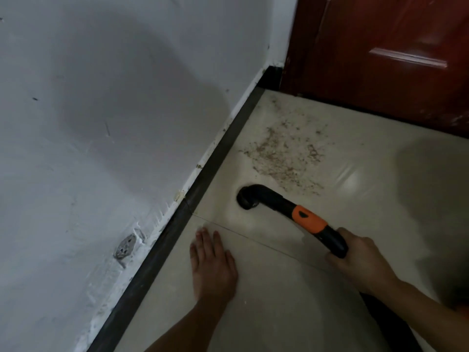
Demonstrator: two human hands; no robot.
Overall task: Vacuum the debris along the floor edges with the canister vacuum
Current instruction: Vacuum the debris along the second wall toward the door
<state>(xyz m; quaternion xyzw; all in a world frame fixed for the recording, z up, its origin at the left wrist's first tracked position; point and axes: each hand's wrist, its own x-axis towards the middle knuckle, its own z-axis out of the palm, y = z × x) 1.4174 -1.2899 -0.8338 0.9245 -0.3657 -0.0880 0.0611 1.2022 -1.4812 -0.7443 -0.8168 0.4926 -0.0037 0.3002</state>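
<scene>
R hand [360,261] grips nozzle [276,201]; hose [390,329] cut off btm edge.

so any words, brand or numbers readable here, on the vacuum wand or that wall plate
No readable text anywhere.
Orange collar on the vacuum wand: one small dark mark, too blurred to read.
Wall plate: no legible marking.

Dim indoor light, soft focus overall. Broad shadows on wall [127,85] and right side of floor [431,199]. Glare patch on floor, sheen on door [406,57]. Wide-angle bend at edges; slight blur throughout.
</scene>
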